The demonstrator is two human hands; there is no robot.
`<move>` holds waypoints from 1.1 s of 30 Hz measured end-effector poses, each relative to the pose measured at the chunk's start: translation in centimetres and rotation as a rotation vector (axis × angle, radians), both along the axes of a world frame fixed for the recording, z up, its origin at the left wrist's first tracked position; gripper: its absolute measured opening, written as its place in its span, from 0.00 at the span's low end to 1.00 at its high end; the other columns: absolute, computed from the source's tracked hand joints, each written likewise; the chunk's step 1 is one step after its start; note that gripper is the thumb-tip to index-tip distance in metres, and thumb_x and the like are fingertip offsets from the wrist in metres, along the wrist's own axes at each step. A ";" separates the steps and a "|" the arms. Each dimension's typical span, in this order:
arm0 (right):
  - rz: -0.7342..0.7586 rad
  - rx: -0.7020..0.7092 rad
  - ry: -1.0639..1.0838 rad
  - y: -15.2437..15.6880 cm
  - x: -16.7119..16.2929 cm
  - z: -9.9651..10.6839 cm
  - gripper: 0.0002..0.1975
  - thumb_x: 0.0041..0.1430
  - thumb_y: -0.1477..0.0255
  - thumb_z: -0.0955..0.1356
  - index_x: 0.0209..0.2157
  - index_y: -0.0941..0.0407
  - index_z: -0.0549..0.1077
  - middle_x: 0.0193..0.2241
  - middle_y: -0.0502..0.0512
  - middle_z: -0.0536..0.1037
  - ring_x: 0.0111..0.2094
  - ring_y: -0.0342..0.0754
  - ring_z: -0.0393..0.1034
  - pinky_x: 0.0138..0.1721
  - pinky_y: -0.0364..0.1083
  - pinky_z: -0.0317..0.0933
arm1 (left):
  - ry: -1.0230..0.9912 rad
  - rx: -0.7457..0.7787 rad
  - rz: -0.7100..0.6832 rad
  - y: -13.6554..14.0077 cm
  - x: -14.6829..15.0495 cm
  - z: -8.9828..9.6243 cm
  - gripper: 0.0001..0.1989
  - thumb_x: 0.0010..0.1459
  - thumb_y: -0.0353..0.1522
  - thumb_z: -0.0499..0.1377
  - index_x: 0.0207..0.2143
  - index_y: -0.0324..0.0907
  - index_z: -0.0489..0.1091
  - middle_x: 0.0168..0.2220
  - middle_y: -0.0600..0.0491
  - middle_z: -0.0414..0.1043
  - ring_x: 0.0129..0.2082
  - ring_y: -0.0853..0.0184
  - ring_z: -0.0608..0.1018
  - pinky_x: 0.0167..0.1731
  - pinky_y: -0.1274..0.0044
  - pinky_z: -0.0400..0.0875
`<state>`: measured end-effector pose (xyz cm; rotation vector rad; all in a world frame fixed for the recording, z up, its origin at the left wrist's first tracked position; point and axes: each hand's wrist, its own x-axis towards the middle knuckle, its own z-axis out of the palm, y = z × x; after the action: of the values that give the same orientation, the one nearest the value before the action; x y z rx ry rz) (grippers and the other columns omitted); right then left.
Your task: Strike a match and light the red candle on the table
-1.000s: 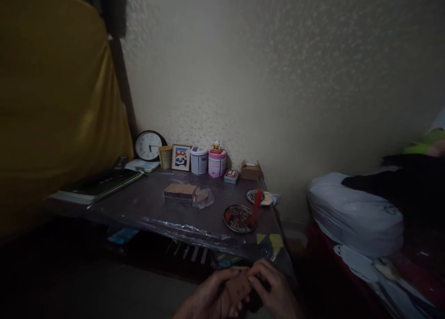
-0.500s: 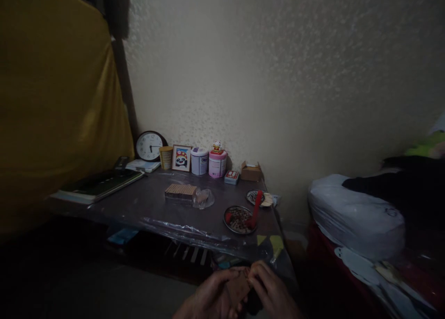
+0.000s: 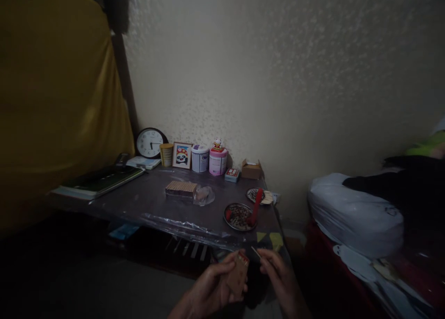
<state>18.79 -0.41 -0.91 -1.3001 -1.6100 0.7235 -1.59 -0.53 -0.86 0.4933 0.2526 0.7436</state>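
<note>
Brown cardboard matchbox, one, gripped in the left hand, tilted, with several red-tipped sticks showing at its upper end, too small to count. The right hand, just beside it but apart, pinches one pale matchstick between thumb and fingers. Both hands are in front of the near edge of a dark, plastic-covered tabletop.

Just beyond the right hand, two yellow pieces lie at the table's corner. Ahead of the hands are two round plates: the nearer plate holds dark and pale bits and a red spoon; the farther plate has a bundle of pale sticks at its right side.

Ahead and left of the hands are one brown block and one clear plastic bag, touching. Farthest from the hands, along the wall, stand one clock, its 12 readable, one yellow cup, one framed panda picture, two cans, one white and one pink, one small figurine atop the pink one, one small tin and one open cardboard box. Print on the cans is too small to read.
</note>
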 end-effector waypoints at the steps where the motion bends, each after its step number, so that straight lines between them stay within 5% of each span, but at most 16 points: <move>1: 0.015 0.003 0.019 0.0 -0.1 0.3 0.15 0.58 0.59 0.61 0.39 0.52 0.74 0.37 0.54 0.76 0.35 0.47 0.73 0.36 0.44 0.67 | -0.006 0.006 0.012 0.0 0.0 0.1 0.20 0.56 0.31 0.53 0.53 0.44 0.61 0.38 0.48 0.74 0.31 0.66 0.78 0.30 0.77 0.66; 10: -0.090 -0.012 0.148 -0.6 -1.6 1.1 0.16 0.49 0.55 0.67 0.24 0.54 0.72 0.18 0.48 0.72 0.22 0.44 0.70 0.25 0.41 0.64 | -0.042 -0.010 0.074 -0.2 -0.2 1.0 0.20 0.59 0.29 0.52 0.54 0.47 0.56 0.41 0.50 0.72 0.36 0.65 0.78 0.33 0.77 0.66; 18: 0.059 0.046 0.246 -1.2 -2.2 1.3 0.10 0.51 0.62 0.69 0.25 0.54 0.69 0.25 0.49 0.71 0.27 0.44 0.69 0.29 0.41 0.64 | -0.052 0.006 0.141 -0.1 0.0 0.9 0.20 0.60 0.28 0.51 0.54 0.49 0.56 0.41 0.51 0.72 0.35 0.67 0.78 0.33 0.77 0.65; 22: 0.051 0.055 0.256 -1.0 -2.2 1.3 0.11 0.48 0.62 0.70 0.23 0.55 0.70 0.26 0.50 0.73 0.29 0.45 0.71 0.30 0.40 0.65 | -0.044 -0.008 0.185 0.0 0.0 0.9 0.21 0.60 0.29 0.52 0.55 0.50 0.55 0.41 0.51 0.72 0.36 0.66 0.78 0.34 0.76 0.66; 27: 0.107 -0.059 0.205 -1.2 -2.2 1.1 0.11 0.55 0.61 0.67 0.33 0.54 0.72 0.30 0.52 0.76 0.34 0.47 0.72 0.35 0.41 0.65 | -0.023 -0.007 0.218 0.2 0.0 0.7 0.19 0.59 0.30 0.53 0.53 0.50 0.58 0.41 0.53 0.71 0.36 0.67 0.77 0.32 0.77 0.66; 33: 0.045 0.008 0.159 -1.4 -2.9 0.7 0.11 0.55 0.61 0.66 0.29 0.54 0.69 0.27 0.50 0.74 0.31 0.45 0.71 0.33 0.39 0.65 | -0.041 0.019 0.241 0.3 0.0 0.6 0.19 0.60 0.30 0.52 0.53 0.50 0.58 0.41 0.53 0.71 0.37 0.66 0.77 0.32 0.77 0.66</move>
<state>15.93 -1.81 -0.20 -1.1732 -1.5163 0.8265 -1.61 -0.20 -0.21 0.4697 0.2698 0.9901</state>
